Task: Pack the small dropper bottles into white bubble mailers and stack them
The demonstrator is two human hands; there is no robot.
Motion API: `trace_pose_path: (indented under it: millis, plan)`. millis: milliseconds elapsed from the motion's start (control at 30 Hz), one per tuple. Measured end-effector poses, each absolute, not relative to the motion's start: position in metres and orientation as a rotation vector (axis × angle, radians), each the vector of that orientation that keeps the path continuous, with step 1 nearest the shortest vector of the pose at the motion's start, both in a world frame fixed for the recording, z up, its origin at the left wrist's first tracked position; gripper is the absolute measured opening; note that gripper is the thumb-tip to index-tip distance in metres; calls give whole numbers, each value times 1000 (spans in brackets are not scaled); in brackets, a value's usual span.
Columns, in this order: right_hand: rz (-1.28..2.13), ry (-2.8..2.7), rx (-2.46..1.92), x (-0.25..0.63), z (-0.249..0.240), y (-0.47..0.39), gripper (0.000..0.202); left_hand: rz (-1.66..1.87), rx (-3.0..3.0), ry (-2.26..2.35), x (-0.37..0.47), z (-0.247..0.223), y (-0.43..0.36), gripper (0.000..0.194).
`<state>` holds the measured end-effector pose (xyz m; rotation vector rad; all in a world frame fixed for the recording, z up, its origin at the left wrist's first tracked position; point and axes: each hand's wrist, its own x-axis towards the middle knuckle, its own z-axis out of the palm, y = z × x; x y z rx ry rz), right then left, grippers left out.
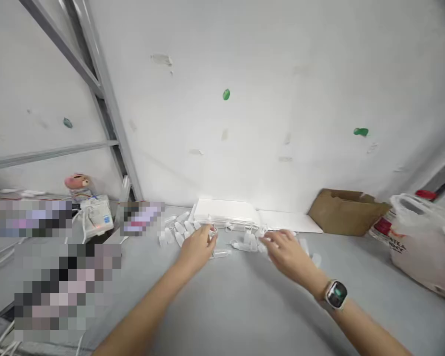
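Several small translucent white bottle-like pieces [241, 245] lie scattered on the grey table [222, 306], in front of a stack of white sheets [226, 210]. My left hand [199, 244] is among them at centre-left, its thumb and fingers pinched together at a small piece too tiny to make out. To the right, my right hand [287, 252] hovers at the other pieces with its fingers bent and apart; nothing shows in its grip. A watch [335, 293] is on my right wrist.
A brown cardboard box [346, 212] and a white plastic bag [422, 242] stand at the right. At the left are a white power strip [97, 216], cables and a pink plush toy [77, 181]. A white wall [263, 113] rises behind the table.
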<state>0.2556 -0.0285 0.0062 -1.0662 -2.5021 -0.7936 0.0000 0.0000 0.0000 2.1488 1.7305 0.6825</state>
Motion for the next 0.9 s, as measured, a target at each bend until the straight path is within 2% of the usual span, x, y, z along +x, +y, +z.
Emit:
trace_pose_path:
  millis: [200,333,500,700,900]
  plan:
    - [-705,-2772,-965,205,-20,-33,20,529,2162,1601,-32,6,10,20]
    - [-798,-2789,-899,186,-28,-21,26,478,2219,1551,-31,3,7,19]
    - [-844,-2780,-936,180,-33,-12,21,455,2321,1541,-23,-5,5,13]
    - [-744,-2709,-954,176,-41,-5,18,474,2386,1462,-13,-16,2,18]
    - [-850,-2723,-983,172,-37,-5,18,487,2558,1457,-4,-25,-1,17]
